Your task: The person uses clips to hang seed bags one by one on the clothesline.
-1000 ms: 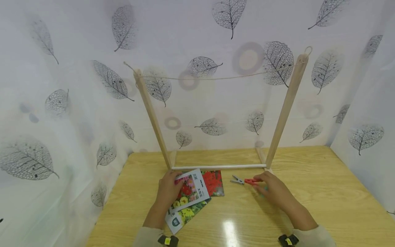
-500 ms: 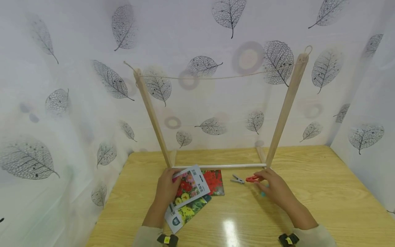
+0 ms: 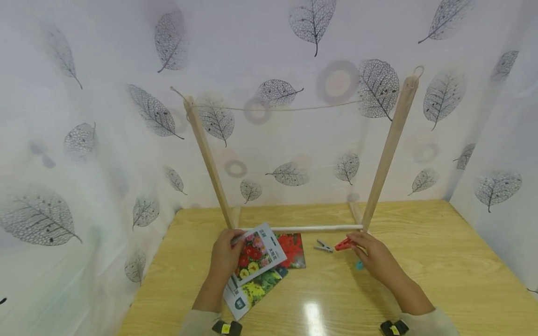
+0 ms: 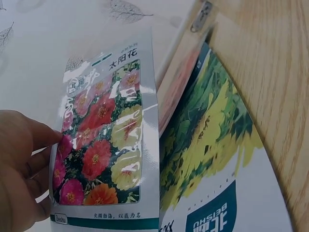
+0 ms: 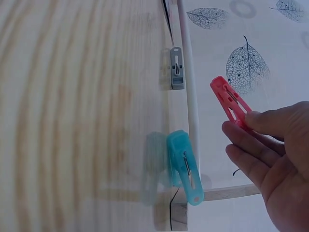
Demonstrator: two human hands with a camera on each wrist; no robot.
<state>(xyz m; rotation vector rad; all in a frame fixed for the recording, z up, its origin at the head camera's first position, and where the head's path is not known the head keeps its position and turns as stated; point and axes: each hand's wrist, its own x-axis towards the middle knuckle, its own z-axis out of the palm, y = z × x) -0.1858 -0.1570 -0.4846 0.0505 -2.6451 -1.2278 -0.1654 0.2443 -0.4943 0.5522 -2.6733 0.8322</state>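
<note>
At lower centre-left of the head frame, the left hand [image 3: 224, 254] grips the left edge of a portulaca seed packet [image 3: 260, 256], thumb clamped on the printed face. The packet shows red, pink and yellow blooms and is tilted above two others. A yellow-flower seed packet [image 3: 257, 290] extends below it toward the bottom of the frame; a red-flower seed packet [image 3: 296, 252] shows at its right. Whether the raised packet touches either one cannot be told.

Right of centre, the right hand [image 3: 376, 254] pinches a red clothespin [image 3: 343, 244] between thumb and index finger. The right wrist view shows the clothespin held off the table [image 3: 441, 261], its free end pointing to the upper left of that view. A grey clothespin [image 3: 323, 246] lies on the table just left of the red one in the head frame. A teal clothespin [image 5: 183, 166] sits near the right hand — largely hidden by it in the head view.

Behind both hands stands a wooden frame: left post [image 3: 208, 161], right post [image 3: 388, 149], a white crossbar [image 3: 315, 228] near table level and a slack cord [image 3: 290, 109] strung between the post tops. Leaf-printed sheeting [image 3: 294, 140] fills the background.
</note>
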